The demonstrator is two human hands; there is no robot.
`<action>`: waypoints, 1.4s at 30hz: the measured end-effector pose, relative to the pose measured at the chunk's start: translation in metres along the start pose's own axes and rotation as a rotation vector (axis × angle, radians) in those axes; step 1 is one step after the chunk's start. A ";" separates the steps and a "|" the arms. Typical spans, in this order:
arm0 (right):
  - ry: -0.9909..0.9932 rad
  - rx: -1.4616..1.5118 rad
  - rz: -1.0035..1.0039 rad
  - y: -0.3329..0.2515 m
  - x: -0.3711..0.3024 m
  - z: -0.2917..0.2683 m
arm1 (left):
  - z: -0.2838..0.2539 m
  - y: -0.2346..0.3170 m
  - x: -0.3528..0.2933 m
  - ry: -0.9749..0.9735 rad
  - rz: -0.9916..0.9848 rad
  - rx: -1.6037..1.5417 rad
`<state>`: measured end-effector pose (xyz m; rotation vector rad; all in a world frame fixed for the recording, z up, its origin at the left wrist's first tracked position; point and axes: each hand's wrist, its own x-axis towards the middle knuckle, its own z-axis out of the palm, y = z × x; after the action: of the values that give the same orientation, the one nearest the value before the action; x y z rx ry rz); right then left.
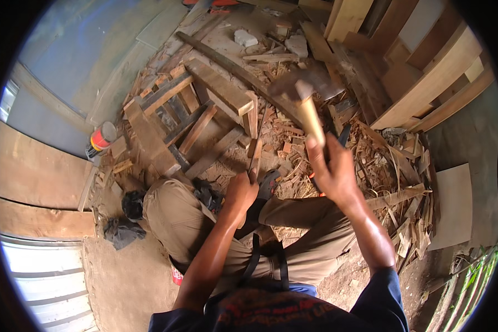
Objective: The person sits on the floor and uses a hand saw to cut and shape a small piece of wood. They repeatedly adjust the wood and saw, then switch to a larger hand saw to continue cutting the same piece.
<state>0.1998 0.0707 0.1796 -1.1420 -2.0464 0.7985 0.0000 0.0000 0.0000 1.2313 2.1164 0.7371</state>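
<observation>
My right hand is wrapped round the pale wooden handle of a hatchet, raised in front of me. Its broad dark head is smeared by motion. My left hand grips the lower end of a narrow brown strip of wood, which stands upright between my knees. The strip's upper end lies close to a stool-like wooden frame, left of the hatchet. A gap separates the hatchet from the strip.
Wood chips and offcuts cover the ground. A long beam slants behind the frame. Boards lean at the right, and a red-banded can stands at the left. Dark plastic bags lie beside my left knee.
</observation>
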 end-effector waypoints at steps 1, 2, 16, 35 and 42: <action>0.051 0.050 -0.053 -0.013 0.005 -0.003 | -0.002 0.002 -0.004 -0.005 -0.011 -0.017; 0.022 0.106 -0.032 -0.023 0.010 -0.005 | -0.005 0.004 -0.010 -0.009 -0.024 -0.033; -0.129 -0.115 -0.022 -0.010 0.005 0.000 | -0.011 0.026 -0.012 0.021 0.126 -0.001; 0.001 -0.087 -0.113 -0.017 -0.015 0.000 | -0.011 0.017 -0.009 -0.071 0.038 0.054; -0.172 -0.250 -0.066 0.085 -0.038 0.051 | -0.012 0.024 0.000 -0.101 -0.009 0.048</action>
<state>0.2168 0.0645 0.0752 -1.1656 -2.3673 0.6404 0.0053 0.0082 0.0253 1.2570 2.0662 0.6108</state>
